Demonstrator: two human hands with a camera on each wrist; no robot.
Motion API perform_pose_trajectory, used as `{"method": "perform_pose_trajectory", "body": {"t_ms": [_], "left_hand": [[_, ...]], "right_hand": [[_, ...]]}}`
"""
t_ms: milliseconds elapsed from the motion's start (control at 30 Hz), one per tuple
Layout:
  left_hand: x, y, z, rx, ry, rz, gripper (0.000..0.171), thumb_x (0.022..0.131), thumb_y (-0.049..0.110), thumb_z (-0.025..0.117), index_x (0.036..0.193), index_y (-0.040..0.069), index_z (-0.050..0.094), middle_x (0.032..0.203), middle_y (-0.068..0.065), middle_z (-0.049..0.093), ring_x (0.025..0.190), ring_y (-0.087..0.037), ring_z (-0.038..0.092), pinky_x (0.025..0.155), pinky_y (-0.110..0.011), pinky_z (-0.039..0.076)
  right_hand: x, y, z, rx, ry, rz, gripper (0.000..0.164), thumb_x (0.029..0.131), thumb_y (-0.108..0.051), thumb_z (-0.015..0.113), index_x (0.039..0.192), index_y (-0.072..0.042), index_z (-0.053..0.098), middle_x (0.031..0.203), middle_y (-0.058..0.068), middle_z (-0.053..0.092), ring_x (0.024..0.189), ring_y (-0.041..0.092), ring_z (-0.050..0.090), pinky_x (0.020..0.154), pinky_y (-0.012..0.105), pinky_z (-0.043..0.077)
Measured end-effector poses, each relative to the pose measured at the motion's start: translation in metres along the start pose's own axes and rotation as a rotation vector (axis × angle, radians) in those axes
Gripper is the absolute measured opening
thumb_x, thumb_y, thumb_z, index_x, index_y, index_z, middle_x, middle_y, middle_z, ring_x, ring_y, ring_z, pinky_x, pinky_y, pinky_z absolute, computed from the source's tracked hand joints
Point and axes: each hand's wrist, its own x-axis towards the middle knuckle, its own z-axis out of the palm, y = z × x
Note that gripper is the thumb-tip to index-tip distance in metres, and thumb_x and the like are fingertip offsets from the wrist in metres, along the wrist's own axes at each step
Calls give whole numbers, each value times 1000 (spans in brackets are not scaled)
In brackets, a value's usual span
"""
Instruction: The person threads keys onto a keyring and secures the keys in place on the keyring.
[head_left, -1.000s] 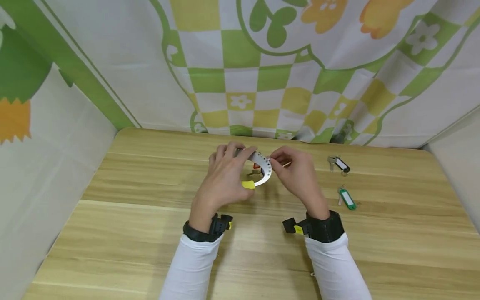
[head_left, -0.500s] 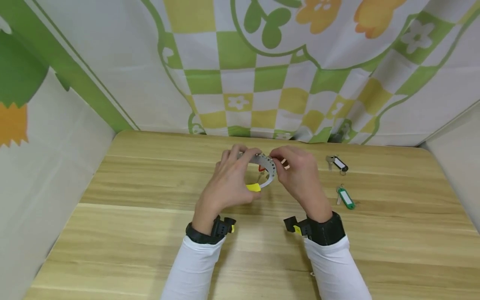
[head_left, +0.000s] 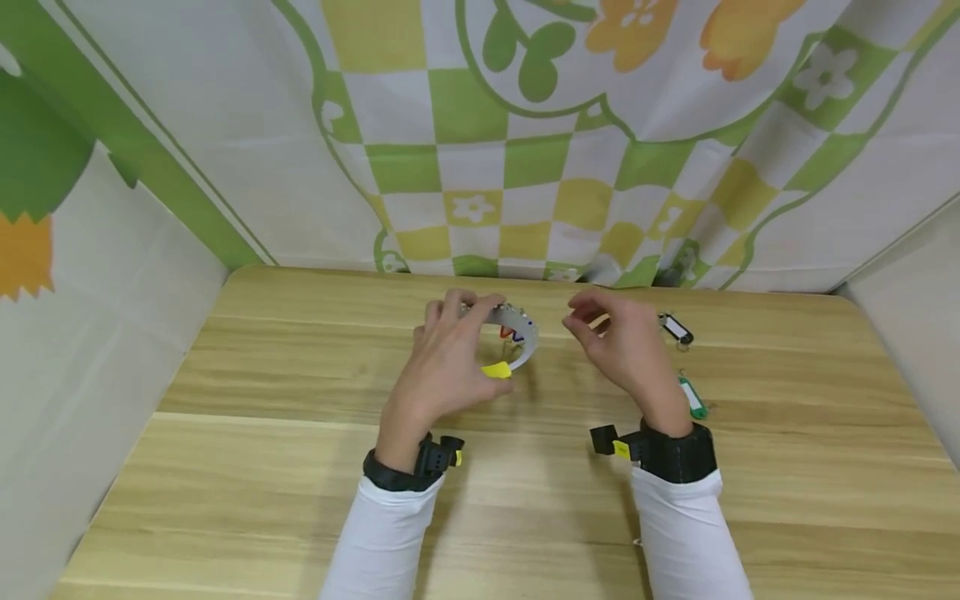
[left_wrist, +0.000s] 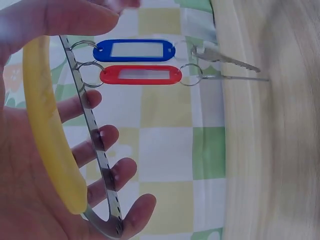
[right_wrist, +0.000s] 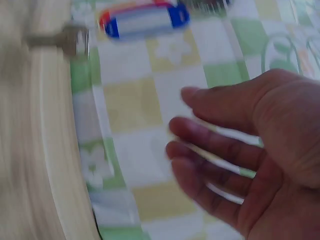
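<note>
Left fingers point(left_wrist: 125, 170) grip a yellow-handled metal loop point(left_wrist: 49, 130) bearing blue and red tags point(left_wrist: 142, 74); right fingers point(right_wrist: 215, 142) curve loosely, empty.

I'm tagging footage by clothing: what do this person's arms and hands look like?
The left hand and right hand are bare. White sleeves end at black wrist bands, each bearing a small black module with a yellow patch.

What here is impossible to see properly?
- Whether a key lies beside the green tag: head view, the right hand covers that side.
- Any writing on the black tag: head view, too small.
- Top end of the yellow-handled holder: left wrist view, behind the left hand.
- The teeth of the key: right wrist view, blurred.
</note>
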Motion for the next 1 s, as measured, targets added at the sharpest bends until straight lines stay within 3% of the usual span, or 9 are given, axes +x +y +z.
{"method": "perform_pose_trajectory", "body": {"t_ms": [167,367,733,867,1000], "left_hand": [[-1,-2,-4,0,-13,-13,89,56,43,80,135,26,42,128,-4,35,115,-30,32,84,-55,32],[-2,-2,-2,1,-41,-17,88,57,44,79,135,27,42,128,-4,35,115,-30,32,85,-56,32],[-4,-1,-3,12,-50,-17,86,57,43,78,134,26,44,127,-4,38,113,-30,34,84,-54,33],[-5,-2,-4,16,-55,-20,86,57,44,78,134,27,44,127,-4,38,113,-30,34,83,-54,33],[-5,-2,-5,2,-59,-20,85,57,42,78,134,27,44,127,-4,37,114,-30,33,84,-56,32]], "right_hand": [[-4,19,-15,-61,22,137,18,82,-21,67,96,-10,66,83,2,64,76,17,60,67,31,47],[-13,36,-32,-66,-28,251,21,83,-24,65,96,-8,64,87,8,64,81,23,60,71,38,45],[-18,85,-65,-251,-380,538,50,79,-41,65,106,0,59,97,18,61,87,33,56,68,41,42],[-17,99,-62,-266,-437,551,49,74,-38,70,102,1,59,92,16,61,86,34,55,68,41,42],[-16,104,-60,-284,-431,541,43,70,-30,72,97,1,60,90,16,60,86,36,52,70,42,41]]}}
